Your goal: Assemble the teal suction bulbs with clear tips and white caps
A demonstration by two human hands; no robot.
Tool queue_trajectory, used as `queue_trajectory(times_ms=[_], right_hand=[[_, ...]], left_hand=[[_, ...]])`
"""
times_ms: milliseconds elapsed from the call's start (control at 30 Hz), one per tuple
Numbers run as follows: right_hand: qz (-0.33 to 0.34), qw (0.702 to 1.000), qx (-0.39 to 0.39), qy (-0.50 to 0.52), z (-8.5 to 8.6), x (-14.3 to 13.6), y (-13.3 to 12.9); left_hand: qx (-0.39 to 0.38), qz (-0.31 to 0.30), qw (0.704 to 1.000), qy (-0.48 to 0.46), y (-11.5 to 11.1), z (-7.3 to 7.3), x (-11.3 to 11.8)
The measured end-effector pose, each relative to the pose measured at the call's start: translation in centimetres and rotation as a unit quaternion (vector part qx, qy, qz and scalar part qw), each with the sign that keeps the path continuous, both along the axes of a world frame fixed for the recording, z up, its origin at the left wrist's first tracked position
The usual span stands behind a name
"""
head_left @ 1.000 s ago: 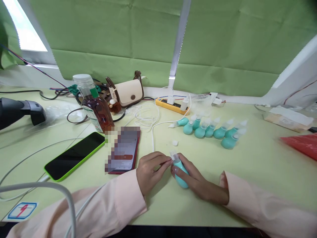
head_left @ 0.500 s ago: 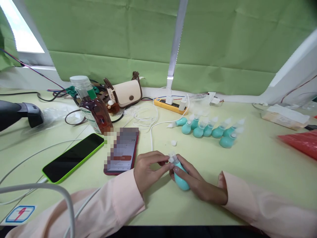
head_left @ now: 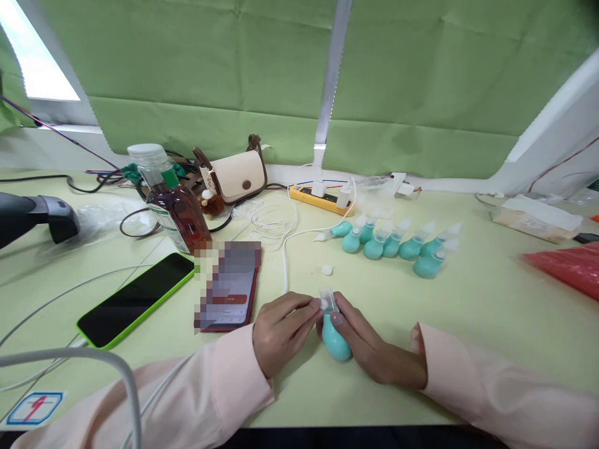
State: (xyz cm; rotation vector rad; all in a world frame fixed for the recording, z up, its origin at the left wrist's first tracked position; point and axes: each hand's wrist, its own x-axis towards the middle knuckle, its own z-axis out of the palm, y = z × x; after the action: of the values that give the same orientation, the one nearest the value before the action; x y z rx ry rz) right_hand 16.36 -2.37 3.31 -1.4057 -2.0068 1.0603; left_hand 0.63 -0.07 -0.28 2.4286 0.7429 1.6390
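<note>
Turquoise bulb (head_left: 337,344) is at the near side of the table (head_left: 309,405); the right hand (head_left: 367,347) grips it, the left hand (head_left: 284,325) pinches a white piece (head_left: 324,304) at its clear neck (head_left: 329,298). Steady, unsqueezed holding seems best.

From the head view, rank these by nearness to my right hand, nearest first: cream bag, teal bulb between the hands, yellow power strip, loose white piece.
1. Teal bulb: held in the right hand.
2. White piece: ahead of the hand, slightly left.
3. Yellow power strip: farther back.
4. Cream bag: also at the back, left of the strip.
</note>
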Motion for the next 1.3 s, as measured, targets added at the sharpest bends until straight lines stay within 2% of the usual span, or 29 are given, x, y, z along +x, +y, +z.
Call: queue_trajectory(times_ms=[167, 333, 533, 800, 1067, 1300], right_hand=[[-0.005, 1.0, 0.013, -0.023, -0.1, 0.0, -0.1], [0.005, 0.999, 0.022, -0.026, -0.2, 0.1, -0.1], [0.0, 1.0, 0.014, -0.002, -0.2, 0.0, -0.1], [-0.032, 0.999, 0.006, 0.013, -0.3, -0.1, -0.1], [-0.022, 0.999, 0.004, 0.027, -0.3, -0.1, -0.1], [-0.019, 1.0, 0.006, 0.024, -0.2, -0.1, -0.1]], left_hand=[[0.041, 0.017, 0.999, 0.022, 0.0, -0.3, -0.1], [0.046, 0.017, 0.999, 0.016, -0.1, -0.4, 0.0], [0.024, 0.001, 1.0, 0.02, -0.1, -0.4, -0.1], [-0.025, -0.018, 1.0, 0.0, -0.2, 0.4, 0.0], [-0.032, -0.016, 0.999, 0.001, 0.1, 0.4, 0.0], [0.029, 0.009, 0.999, 0.037, 0.2, -0.3, 0.1]])
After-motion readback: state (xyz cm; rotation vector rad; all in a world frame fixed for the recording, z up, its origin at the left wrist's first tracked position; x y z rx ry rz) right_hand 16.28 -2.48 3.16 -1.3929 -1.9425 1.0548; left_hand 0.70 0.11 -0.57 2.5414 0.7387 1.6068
